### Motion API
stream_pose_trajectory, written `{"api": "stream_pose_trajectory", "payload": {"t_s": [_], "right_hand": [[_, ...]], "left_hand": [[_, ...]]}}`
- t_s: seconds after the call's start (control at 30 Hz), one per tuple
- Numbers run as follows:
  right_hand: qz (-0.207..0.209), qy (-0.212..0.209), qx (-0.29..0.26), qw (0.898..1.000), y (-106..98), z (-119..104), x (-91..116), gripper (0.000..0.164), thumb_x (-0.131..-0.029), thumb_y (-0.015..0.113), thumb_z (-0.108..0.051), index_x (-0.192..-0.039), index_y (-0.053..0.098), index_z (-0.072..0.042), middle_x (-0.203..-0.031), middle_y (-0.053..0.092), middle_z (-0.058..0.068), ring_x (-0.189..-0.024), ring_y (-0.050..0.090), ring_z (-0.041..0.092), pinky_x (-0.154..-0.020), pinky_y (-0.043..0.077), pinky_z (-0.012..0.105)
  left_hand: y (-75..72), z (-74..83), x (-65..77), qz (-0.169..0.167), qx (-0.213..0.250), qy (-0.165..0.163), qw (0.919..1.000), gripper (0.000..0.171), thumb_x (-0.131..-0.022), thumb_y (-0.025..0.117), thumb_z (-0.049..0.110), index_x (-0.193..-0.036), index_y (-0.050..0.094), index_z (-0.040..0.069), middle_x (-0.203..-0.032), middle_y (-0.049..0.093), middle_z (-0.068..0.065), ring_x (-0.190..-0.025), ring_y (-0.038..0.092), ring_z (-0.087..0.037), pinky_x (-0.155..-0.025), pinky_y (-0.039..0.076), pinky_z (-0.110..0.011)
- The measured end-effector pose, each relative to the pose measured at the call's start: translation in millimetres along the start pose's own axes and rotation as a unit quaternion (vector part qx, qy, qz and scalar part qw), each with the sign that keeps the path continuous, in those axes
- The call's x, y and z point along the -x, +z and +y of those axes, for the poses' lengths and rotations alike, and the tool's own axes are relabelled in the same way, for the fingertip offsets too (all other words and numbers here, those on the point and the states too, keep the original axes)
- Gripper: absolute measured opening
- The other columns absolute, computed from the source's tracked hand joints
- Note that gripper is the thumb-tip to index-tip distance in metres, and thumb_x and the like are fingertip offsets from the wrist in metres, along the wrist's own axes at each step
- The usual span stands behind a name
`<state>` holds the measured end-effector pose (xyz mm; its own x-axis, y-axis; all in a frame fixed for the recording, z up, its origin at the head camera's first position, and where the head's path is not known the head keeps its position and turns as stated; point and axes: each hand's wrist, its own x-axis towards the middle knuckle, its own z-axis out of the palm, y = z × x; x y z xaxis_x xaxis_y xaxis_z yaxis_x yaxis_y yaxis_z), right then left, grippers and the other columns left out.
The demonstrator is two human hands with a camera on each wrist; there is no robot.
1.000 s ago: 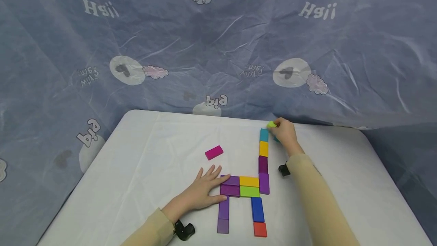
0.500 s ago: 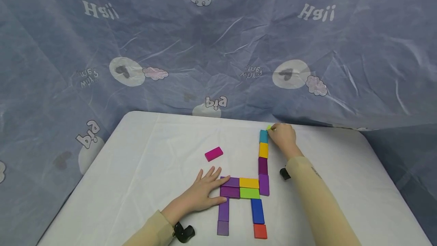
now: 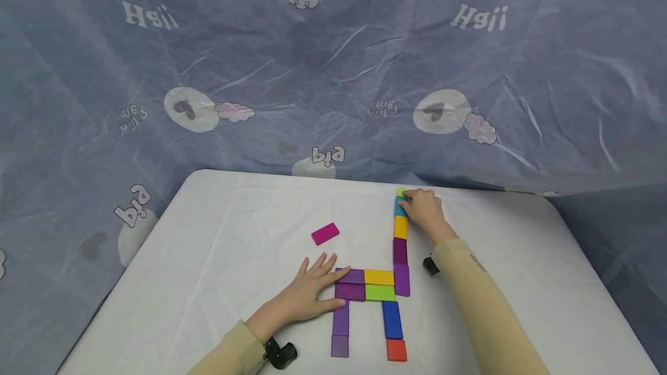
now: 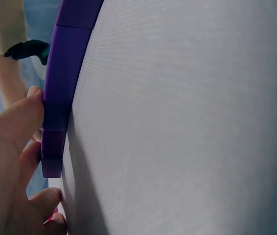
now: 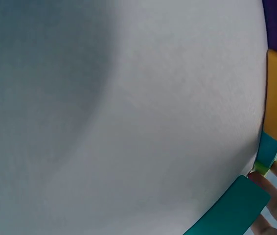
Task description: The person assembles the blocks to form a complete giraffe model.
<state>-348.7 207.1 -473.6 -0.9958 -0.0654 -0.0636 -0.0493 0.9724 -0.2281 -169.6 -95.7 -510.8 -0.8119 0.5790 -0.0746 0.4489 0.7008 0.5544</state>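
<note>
My left hand [image 3: 307,291] lies with fingers spread beside the left end of a block figure. Its index fingertip touches an upper purple block [image 3: 355,276] and the thumb touches the top of a purple leg block [image 3: 341,320]. At the far end of the upright column, my right hand [image 3: 424,210] holds a lime green block [image 3: 400,191] with bent fingers, against a teal block [image 3: 400,207]. The thumb is by that teal block. Below them follow a yellow block [image 3: 400,227] and two purple ones. In the right wrist view, another teal block [image 5: 231,210] lies near the fingers.
A loose magenta block [image 3: 325,234] lies left of the column. A yellow, a lime green, a blue [image 3: 392,320] and a red block [image 3: 396,350] belong to the figure. The white table [image 3: 234,247] ends close behind the column, before a blue printed curtain [image 3: 312,62].
My right hand has moved left, carrying the lime green block from right of the column to its far end. My left hand has stayed in place.
</note>
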Motion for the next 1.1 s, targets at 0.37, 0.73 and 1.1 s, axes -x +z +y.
{"api": "stream_pose_trajectory", "payload": {"t_s": [0.37,0.73,1.1], "right_hand": [[0.011,-0.020,-0.013,1.000,4.7,0.5,1.1,0.043,-0.100,0.057,-0.024,-0.138,0.056,-0.004,-0.136,0.056,0.027,-0.120,0.050,0.050,-0.104,0.039,0.062],[0.010,-0.027,0.007,1.000,5.5,0.7,1.6,0.043,-0.102,0.054,-0.025,-0.141,0.053,-0.006,-0.138,0.055,0.025,-0.123,0.049,0.050,-0.109,0.030,0.070],[0.023,-0.025,-0.043,0.998,0.0,8.3,5.0,0.050,-0.102,0.053,-0.028,-0.145,0.047,-0.003,-0.143,0.048,0.029,-0.127,0.045,0.053,-0.111,0.027,0.069]], "left_hand": [[0.0,0.6,-0.3,-0.001,0.000,0.001,1.0000,0.065,-0.095,0.057,0.053,-0.153,0.036,0.032,-0.163,0.023,-0.010,-0.153,0.012,-0.033,-0.121,0.003,-0.063],[0.7,-1.3,-1.7,-0.003,-0.001,0.000,1.0000,0.065,-0.095,0.056,0.055,-0.153,0.035,0.033,-0.164,0.022,-0.009,-0.154,0.011,-0.032,-0.121,0.002,-0.063],[0.4,0.5,-2.0,-0.002,0.007,-0.001,1.0000,0.066,-0.094,0.057,0.053,-0.153,0.036,0.032,-0.164,0.023,-0.010,-0.154,0.010,-0.033,-0.121,0.002,-0.063]]}}
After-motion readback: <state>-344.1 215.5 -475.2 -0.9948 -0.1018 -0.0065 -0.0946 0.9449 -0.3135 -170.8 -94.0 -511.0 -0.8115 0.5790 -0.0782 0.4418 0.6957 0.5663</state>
